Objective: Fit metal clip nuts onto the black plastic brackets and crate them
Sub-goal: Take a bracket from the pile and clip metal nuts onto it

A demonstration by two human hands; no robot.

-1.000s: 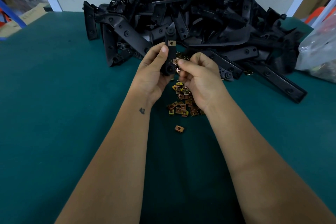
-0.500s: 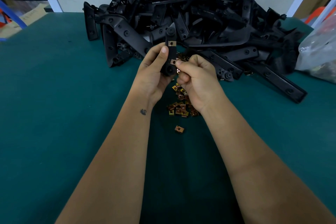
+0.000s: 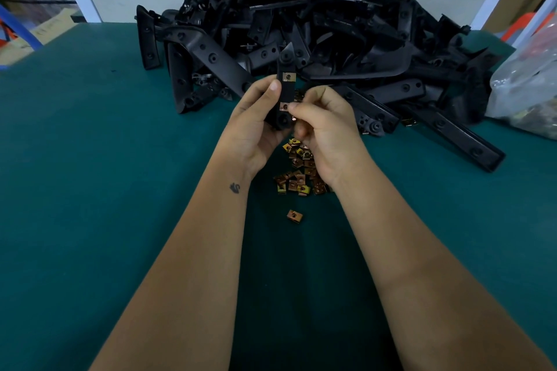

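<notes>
My left hand (image 3: 256, 126) grips a black plastic bracket (image 3: 284, 93) upright above the green table. One brass clip nut (image 3: 288, 77) sits on the bracket's upper part. My right hand (image 3: 324, 126) pinches a second clip nut (image 3: 284, 106) against the bracket's lower part with thumb and forefinger. Under my hands lies a small heap of loose clip nuts (image 3: 298, 172), and one stray clip nut (image 3: 294, 216) lies nearer to me.
A big pile of black brackets (image 3: 316, 27) fills the back of the green table (image 3: 90, 190). A clear plastic bag (image 3: 527, 90) of parts sits at the right edge. Cardboard boxes (image 3: 36, 36) stand beyond the table at left. No crate is in view.
My right hand has moved left and pressed the second clip nut onto the bracket's lower part. The left hand and bracket have hardly moved.
</notes>
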